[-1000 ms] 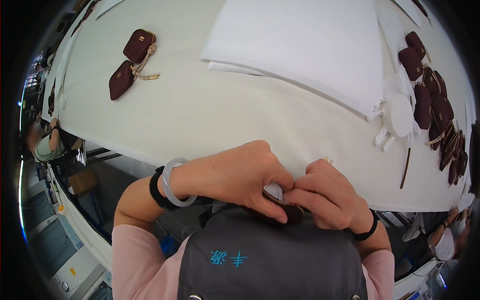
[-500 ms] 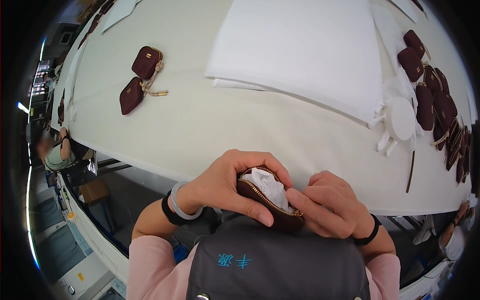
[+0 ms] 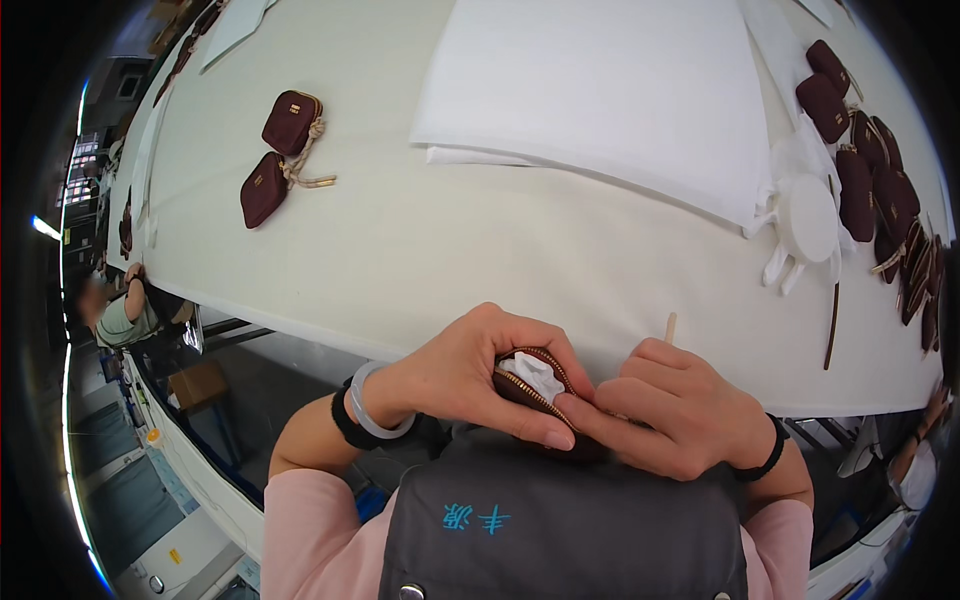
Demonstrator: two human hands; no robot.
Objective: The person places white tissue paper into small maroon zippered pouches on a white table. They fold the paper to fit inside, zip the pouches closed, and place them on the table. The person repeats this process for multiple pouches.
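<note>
One maroon pouch (image 3: 513,390), by the near edge of the worktop (image 3: 420,250): our left hand's fingers (image 3: 545,335) clasped it, seemingly steadying its mouth (white stuffing (image 3: 535,375) inside); our right hand (image 3: 690,415), grip unclear, adjoined.

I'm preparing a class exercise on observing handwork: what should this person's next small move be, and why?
Probably, the right hand should press the white stuffing a little deeper into the maroon zip pouch. The pouch is unzipped, the stuffing shows in its opening, the right forefinger is beside it, and the left hand steadies the pouch.
</note>
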